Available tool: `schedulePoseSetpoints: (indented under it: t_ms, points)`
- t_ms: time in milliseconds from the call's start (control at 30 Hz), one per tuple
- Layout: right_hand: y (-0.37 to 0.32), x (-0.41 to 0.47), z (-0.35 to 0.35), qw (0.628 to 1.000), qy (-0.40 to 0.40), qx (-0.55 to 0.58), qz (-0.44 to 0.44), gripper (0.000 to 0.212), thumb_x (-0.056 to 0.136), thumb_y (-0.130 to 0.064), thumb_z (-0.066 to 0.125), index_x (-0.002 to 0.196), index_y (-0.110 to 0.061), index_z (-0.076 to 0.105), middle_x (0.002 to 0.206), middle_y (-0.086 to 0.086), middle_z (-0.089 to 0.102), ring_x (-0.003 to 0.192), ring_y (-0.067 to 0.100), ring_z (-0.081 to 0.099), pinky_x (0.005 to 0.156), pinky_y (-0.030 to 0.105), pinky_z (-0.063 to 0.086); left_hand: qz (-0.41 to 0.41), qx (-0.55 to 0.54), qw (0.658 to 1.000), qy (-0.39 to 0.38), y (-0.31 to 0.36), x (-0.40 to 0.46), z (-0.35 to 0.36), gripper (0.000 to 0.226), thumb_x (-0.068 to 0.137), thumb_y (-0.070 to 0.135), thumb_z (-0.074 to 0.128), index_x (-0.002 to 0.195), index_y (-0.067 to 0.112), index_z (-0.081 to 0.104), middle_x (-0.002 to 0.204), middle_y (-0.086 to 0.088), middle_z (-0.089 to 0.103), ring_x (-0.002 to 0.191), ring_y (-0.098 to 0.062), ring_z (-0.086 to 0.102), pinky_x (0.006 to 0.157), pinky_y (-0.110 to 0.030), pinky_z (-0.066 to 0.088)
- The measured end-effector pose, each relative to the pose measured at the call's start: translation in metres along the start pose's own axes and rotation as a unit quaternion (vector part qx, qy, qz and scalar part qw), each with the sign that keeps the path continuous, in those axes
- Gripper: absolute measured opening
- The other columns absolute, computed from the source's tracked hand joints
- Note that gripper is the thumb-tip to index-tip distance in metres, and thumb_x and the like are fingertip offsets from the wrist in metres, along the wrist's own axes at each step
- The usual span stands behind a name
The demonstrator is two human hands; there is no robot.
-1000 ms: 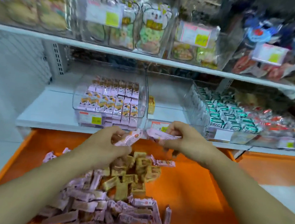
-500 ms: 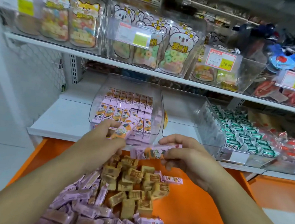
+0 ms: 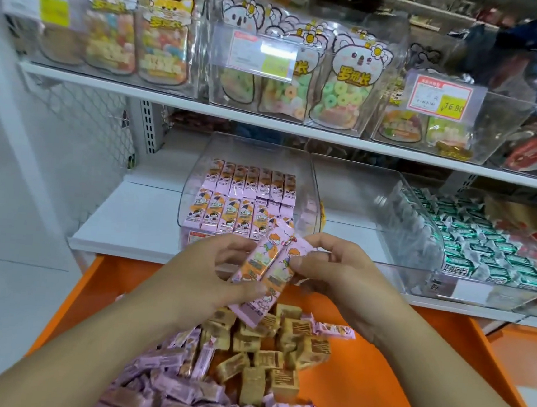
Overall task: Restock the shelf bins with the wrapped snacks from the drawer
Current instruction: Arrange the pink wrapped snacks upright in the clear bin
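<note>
On the upper shelf (image 3: 115, 87), the leftmost clear bin (image 3: 113, 27) holds fox-faced pouches of mixed gummies standing upright behind a price tag. Next to it a second clear bin (image 3: 292, 66) holds koala-faced pouches (image 3: 346, 83) of green and orange ring gummies. Further right, a smaller bin with a 16.80 price label (image 3: 442, 96) holds short candy packs.

On the lower shelf (image 3: 135, 221), a clear bin (image 3: 198, 171) is packed with pink wrapped snacks (image 3: 248, 198) standing in 2 neat rows. The bin just to its right (image 3: 352, 194) shows almost nothing inside. Right of that, another bin (image 3: 471, 240) is filled with green-and-silver wrapped pieces.

Below the shelf, the open orange drawer (image 3: 377, 359) holds a loose heap: pink wrapped snacks (image 3: 173, 386) piled at the left and front, tan square packs (image 3: 266, 359) in the middle.

Both hands meet above the drawer, just in front of the pink bin. The left hand (image 3: 209, 272) grips 2 pink-and-orange wrapped bars (image 3: 268, 268) from the left with thumb and curled fingers, the bars lying side by side and tilted. The right hand (image 3: 338, 277) pinches their upper right edge, thumb on the front wrapper.
</note>
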State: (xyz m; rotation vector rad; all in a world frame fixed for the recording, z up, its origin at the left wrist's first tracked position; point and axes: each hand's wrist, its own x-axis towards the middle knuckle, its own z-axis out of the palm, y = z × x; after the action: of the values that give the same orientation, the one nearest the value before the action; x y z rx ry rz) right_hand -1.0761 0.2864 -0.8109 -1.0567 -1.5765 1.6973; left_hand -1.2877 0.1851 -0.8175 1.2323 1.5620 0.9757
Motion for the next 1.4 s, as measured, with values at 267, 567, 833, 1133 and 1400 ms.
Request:
schedulePoseSetpoints:
  t_ms: [267, 567, 833, 1133, 1400]
  points:
    - [0.005, -0.009, 0.018, 0.994, 0.071, -0.081, -0.021, 0.027, 0.097, -0.015, 0.075, 0.120, -0.015, 0.061, 0.096, 0.005, 0.072, 0.077, 0.024, 0.071, 0.069, 0.039, 0.060, -0.050, -0.048, 0.998, 0.005, -0.011, 0.008, 0.007, 0.065, 0.062, 0.044, 0.097, 0.118, 0.045, 0.064, 0.110, 0.003, 0.079, 0.099, -0.022, 0.077, 0.090, -0.055, 0.060]
    - [0.007, -0.014, 0.020, 0.907, -0.007, -0.389, -0.160, 0.102, 0.070, -0.040, 0.096, 0.154, -0.035, 0.038, 0.142, -0.025, 0.027, 0.106, 0.005, 0.053, 0.087, 0.026, 0.054, -0.049, -0.102, 0.993, 0.038, -0.007, 0.012, 0.022, 0.054, 0.081, 0.018, 0.088, 0.123, 0.033, 0.056, 0.101, 0.007, 0.080, 0.083, -0.021, 0.079, 0.074, -0.037, 0.060]
    - [0.000, -0.005, 0.018, 0.910, -0.003, -0.385, -0.157, 0.108, 0.069, -0.046, 0.096, 0.158, -0.029, 0.037, 0.132, -0.022, 0.035, 0.092, -0.012, 0.051, 0.076, 0.011, 0.047, -0.060, -0.107, 0.992, 0.038, -0.002, 0.021, 0.025, 0.030, 0.091, 0.049, 0.075, 0.115, 0.046, 0.059, 0.101, 0.025, 0.071, 0.099, -0.006, 0.073, 0.101, -0.047, 0.055]
    - [-0.017, 0.028, -0.007, 0.879, 0.008, -0.445, -0.172, 0.101, 0.065, -0.056, 0.095, 0.151, -0.033, 0.048, 0.121, -0.022, 0.045, 0.090, -0.003, 0.054, 0.084, 0.017, 0.049, 0.001, 0.020, 1.000, -0.023, 0.016, 0.052, 0.009, 0.038, 0.094, 0.017, 0.075, 0.119, 0.045, 0.069, 0.107, 0.019, 0.075, 0.099, 0.002, 0.069, 0.103, -0.036, 0.052]
    - [-0.028, 0.082, -0.023, 0.856, 0.028, -0.482, -0.186, 0.098, 0.065, -0.057, 0.094, 0.150, -0.030, 0.052, 0.111, -0.026, 0.048, 0.094, 0.000, 0.055, 0.093, 0.026, 0.052, 0.072, 0.105, 0.991, -0.045, 0.035, 0.112, -0.015, 0.100, 0.081, 0.014, 0.089, 0.157, 0.047, 0.033, 0.119, 0.006, 0.056, 0.086, -0.011, 0.071, 0.075, -0.029, 0.060]
